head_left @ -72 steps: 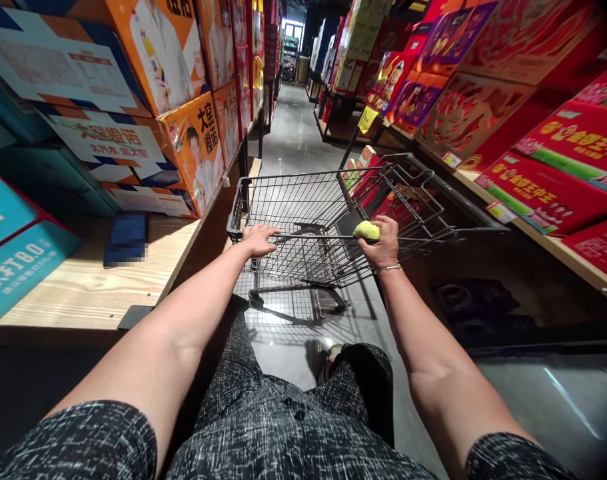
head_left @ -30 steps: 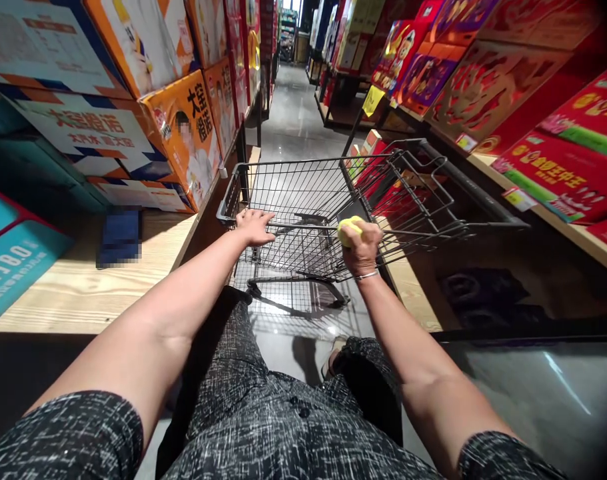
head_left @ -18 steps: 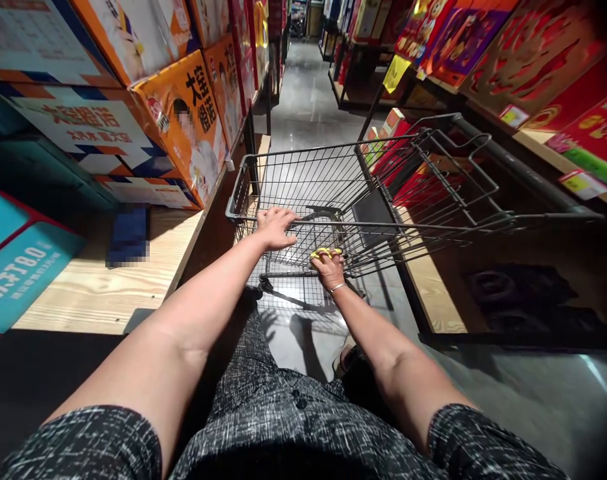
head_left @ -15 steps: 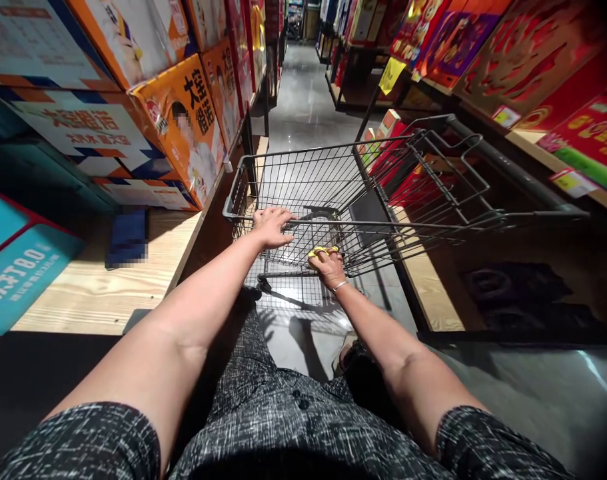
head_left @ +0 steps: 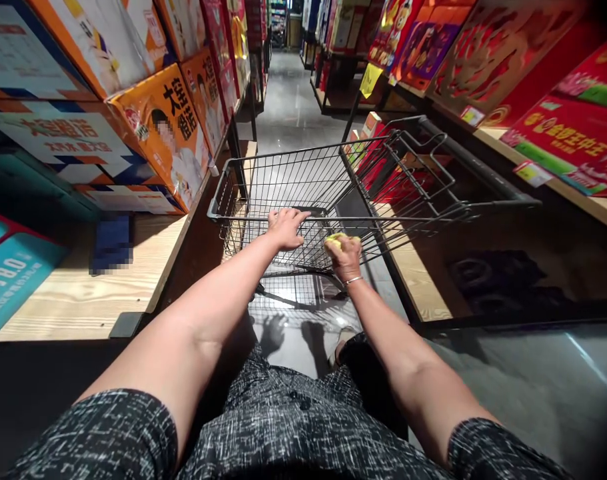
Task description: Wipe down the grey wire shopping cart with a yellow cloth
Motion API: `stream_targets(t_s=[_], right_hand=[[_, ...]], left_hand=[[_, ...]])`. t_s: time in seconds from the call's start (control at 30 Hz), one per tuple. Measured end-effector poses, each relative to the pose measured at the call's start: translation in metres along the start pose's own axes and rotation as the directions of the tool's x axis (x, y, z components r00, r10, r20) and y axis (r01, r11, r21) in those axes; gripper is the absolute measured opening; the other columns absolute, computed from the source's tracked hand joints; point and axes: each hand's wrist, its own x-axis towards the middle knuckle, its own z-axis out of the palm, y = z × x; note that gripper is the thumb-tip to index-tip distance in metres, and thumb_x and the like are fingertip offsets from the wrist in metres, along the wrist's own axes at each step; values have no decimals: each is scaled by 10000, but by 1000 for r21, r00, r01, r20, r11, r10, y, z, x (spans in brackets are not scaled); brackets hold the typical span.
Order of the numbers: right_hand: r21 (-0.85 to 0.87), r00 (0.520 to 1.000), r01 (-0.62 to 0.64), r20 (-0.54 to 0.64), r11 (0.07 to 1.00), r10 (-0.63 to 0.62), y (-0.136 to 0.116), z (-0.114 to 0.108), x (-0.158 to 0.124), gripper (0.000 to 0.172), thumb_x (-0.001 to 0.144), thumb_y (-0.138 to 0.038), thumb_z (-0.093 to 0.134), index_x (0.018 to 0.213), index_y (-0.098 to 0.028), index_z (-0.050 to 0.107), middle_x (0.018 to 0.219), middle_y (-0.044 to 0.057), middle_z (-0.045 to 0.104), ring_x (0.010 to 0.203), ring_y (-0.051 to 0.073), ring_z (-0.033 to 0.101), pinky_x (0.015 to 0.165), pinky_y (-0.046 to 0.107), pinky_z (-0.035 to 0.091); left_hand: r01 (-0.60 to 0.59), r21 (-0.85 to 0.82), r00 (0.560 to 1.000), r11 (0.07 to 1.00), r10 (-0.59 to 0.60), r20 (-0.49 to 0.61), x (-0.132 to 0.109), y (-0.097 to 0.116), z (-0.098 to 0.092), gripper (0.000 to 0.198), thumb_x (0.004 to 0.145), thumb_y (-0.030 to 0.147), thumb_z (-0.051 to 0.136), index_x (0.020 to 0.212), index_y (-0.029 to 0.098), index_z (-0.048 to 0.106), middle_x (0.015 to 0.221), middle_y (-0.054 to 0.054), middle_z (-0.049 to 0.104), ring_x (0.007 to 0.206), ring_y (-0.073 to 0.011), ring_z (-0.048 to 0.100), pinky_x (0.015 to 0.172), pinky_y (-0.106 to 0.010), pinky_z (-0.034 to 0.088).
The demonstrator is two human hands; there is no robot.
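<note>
A grey wire shopping cart (head_left: 288, 160) stands crosswise in the aisle before me, its handle at the right. My left hand (head_left: 286, 229) rests at the cart's near top rail, fingers spread and palm down; I cannot tell how firmly it touches. In my right hand (head_left: 347, 257) a yellow cloth (head_left: 336, 241) is bunched, with the fingers closed round it. That hand is at the near wire side of the cart, just below the top rail. A thin bracelet circles the right wrist.
At the left, orange boxes (head_left: 166, 127) are stacked on a wooden shelf (head_left: 73, 307), with a dark blue item (head_left: 112, 243) near its edge. Red gift boxes (head_left: 558, 147) line the right shelf, above a lower wooden board (head_left: 423, 280). The grey floor (head_left: 290, 100) runs on between the shelves.
My right hand has moved right and slightly up along the cart's near side with the cloth. My left hand has shifted a little right. The view has turned slightly.
</note>
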Motion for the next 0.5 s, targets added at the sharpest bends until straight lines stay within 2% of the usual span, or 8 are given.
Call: stream_targets(t_s=[0.07, 0.13, 0.2, 0.27, 0.37, 0.43, 0.5], right_hand=[[-25, 984, -29, 172, 999, 33, -6, 26, -27, 375, 855, -111, 551, 1070, -321, 775, 1149, 86, 658, 1091, 261, 515, 921, 457, 496], [-36, 960, -45, 275, 998, 53, -12, 44, -47, 360, 797, -75, 570, 981, -302, 780, 1097, 84, 668, 1043, 248, 533, 853, 403, 489], [-16, 951, -28, 307, 999, 31, -16, 55, -56, 336, 733, -64, 600, 905, -292, 777, 1038, 73, 675, 1005, 237, 540, 805, 360, 478], [3, 953, -3, 304, 1000, 2, -22, 56, -53, 370, 714, -75, 604, 941, -305, 783, 1041, 65, 679, 1001, 239, 533, 806, 353, 480], [17, 977, 37, 212, 999, -39, -29, 40, -30, 440, 779, -111, 581, 1104, -337, 773, 1136, 73, 664, 1063, 270, 504, 892, 415, 491], [31, 994, 44, 100, 999, -47, -27, 16, -6, 422, 835, -141, 575, 1156, -343, 759, 1198, 86, 629, 1125, 297, 478, 970, 476, 473], [42, 1000, 26, 15, 999, -27, -15, -18, 23, 408, 862, -160, 575, 1191, -331, 744, 1253, 105, 573, 1181, 325, 447, 1031, 532, 433]], left_hand=[[-10, -6, 1000, 1000, 10, -23, 0, 0, 1, 697, 850, 369, 645, 1521, 334, 461, 1594, -49, 472, 1499, -322, 351, 1240, -528, 210], [-4, -22, 1000, 1000, 4, -12, 0, -2, 0, 647, 849, 361, 640, 1479, 334, 497, 1578, -38, 490, 1479, -322, 369, 1216, -513, 242], [3, -33, 1000, 999, -4, -1, 0, -5, -1, 626, 848, 354, 637, 1461, 341, 509, 1579, -26, 492, 1470, -323, 374, 1202, -507, 254], [-5, -34, 1000, 999, 5, -9, 0, -8, -2, 631, 834, 340, 648, 1450, 349, 514, 1585, -11, 487, 1468, -320, 371, 1195, -498, 260], [-21, -39, 1000, 999, 20, -21, 0, -11, -1, 673, 807, 320, 667, 1459, 355, 505, 1594, -4, 473, 1468, -322, 359, 1187, -497, 260], [-18, -53, 1000, 998, 18, -13, 0, -12, -2, 697, 801, 309, 662, 1476, 358, 493, 1604, -5, 461, 1471, -331, 348, 1182, -503, 256], [-5, -68, 1000, 998, 6, 4, 0, -15, -4, 703, 798, 301, 649, 1479, 369, 490, 1609, 1, 463, 1475, -336, 341, 1177, -508, 251]])
